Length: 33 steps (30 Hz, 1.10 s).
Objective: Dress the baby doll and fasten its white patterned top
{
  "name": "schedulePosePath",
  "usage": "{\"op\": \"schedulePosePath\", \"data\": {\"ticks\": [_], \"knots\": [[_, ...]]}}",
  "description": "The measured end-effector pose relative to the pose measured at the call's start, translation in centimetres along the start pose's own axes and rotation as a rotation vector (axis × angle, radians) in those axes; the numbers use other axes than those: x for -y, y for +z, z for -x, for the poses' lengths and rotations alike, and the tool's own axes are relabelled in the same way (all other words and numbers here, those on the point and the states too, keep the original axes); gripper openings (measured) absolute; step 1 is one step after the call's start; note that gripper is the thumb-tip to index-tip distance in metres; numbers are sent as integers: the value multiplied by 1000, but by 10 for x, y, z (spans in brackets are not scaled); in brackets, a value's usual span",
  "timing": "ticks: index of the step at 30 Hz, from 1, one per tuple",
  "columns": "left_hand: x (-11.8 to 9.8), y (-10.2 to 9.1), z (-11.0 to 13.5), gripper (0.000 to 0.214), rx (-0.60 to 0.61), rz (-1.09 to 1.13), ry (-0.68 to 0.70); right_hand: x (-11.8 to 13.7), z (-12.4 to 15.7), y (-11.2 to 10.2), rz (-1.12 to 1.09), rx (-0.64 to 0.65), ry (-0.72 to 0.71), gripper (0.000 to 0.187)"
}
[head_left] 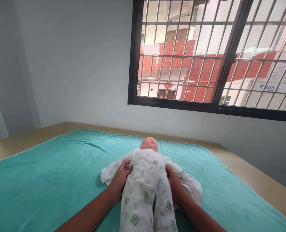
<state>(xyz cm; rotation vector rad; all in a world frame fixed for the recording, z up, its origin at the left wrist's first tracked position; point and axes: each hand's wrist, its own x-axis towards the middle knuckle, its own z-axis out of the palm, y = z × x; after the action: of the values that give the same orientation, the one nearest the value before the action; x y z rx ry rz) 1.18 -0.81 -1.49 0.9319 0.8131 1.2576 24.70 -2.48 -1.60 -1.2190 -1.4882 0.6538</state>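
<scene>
Both sides touched: left hand [122, 175] pinches clothes [146, 180] on doll [149, 144]; right hand [173, 178] grip unclear. Apparently straightening; next needs even tension.

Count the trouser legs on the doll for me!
2. One trouser leg is towards the picture's left, the other towards its right. Both run off the bottom edge, so their ends can't be seen.

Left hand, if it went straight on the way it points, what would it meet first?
Probably the printed white outfit on the doll, at its side: the left hand points there, fingers seemingly against it, though depth is hard to judge.
</scene>
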Motion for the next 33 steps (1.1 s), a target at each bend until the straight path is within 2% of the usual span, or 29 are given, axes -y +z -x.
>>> {"op": "schedulePosePath", "data": {"ticks": [5,12,15,22,27,33], "knots": [[4,-1,-1,36,88,63,34,15,6,-5,40,16,-80,9],[4,2,2,23,104,-112,116,13,7,-4,47,9,-93,8],[0,3,3,21,112,-174,149,10,5,-5,3,62,-82,10],[-9,0,3,35,126,-245,176,5,-4,-12,-101,215,-52,20],[-6,-2,0,23,140,-277,194,13,0,-12,15,173,-62,19],[-5,-4,0,27,191,-294,218,20,8,-6,59,40,-41,22]]}}
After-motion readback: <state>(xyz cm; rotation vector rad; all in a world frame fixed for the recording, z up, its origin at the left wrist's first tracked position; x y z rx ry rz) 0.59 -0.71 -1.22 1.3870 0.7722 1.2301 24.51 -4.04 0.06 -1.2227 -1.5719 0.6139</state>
